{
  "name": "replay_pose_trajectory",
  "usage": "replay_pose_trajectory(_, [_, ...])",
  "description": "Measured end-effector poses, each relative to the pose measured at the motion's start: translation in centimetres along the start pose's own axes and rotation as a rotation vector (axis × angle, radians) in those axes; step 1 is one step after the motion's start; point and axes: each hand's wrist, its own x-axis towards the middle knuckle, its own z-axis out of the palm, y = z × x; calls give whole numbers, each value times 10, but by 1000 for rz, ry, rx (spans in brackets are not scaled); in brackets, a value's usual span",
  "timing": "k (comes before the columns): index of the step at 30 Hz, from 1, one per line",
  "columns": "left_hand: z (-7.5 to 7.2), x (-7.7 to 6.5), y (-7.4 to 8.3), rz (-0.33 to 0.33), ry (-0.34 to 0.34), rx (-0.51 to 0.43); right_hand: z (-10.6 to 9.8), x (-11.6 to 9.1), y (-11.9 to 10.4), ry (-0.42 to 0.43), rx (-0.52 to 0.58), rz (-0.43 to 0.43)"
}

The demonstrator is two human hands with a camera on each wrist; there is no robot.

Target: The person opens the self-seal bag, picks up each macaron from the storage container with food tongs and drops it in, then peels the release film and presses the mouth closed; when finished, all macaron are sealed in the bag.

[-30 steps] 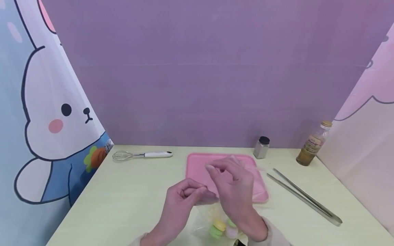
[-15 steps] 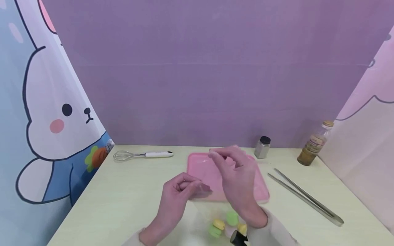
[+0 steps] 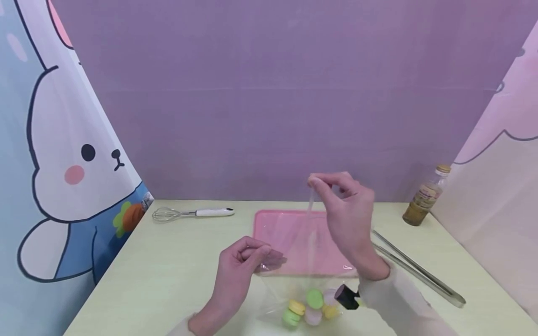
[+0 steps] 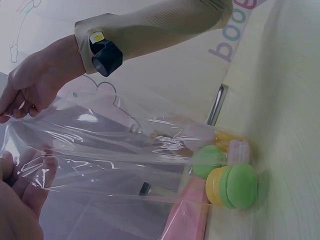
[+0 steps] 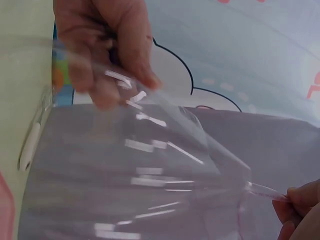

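Note:
A clear plastic bag [image 4: 125, 162] stands stretched upward, with several pastel macarons [image 4: 242, 186] in its bottom, coloured green, yellow and lilac. My left hand [image 3: 237, 266] pinches one side of the bag's upper part between thumb and fingers. Higher and to the right, my right hand [image 3: 349, 214] pinches the end of a narrow clear strip [image 5: 267, 192]. That strip runs taut from my right fingertips to a corner of the bag in the right wrist view. In the head view the macarons lie in front of the pink tray.
Behind the bag lies a pink tray [image 3: 269, 224]. A whisk [image 3: 193, 213] is at the back left. Metal tongs [image 3: 420, 270] lie at the right, partly behind my right arm, and a corked bottle [image 3: 424, 198] stands beyond them. A small dark-capped jar [image 4: 156, 191] shows through the bag.
My right hand has risen and moved right, drawing the thin strip up out of the bag's mouth. My left hand has shifted slightly left. The macarons are now more fully in view.

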Motion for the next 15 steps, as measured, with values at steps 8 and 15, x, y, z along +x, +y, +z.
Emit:
replay_pose_trajectory(8, [0,-1,-2,-1,18,-5,-23,27,2,34,-122,16])
replay_pose_trajectory(15, [0,-1,-3,21,6,-34,-44,51,-3,125,-194,15])
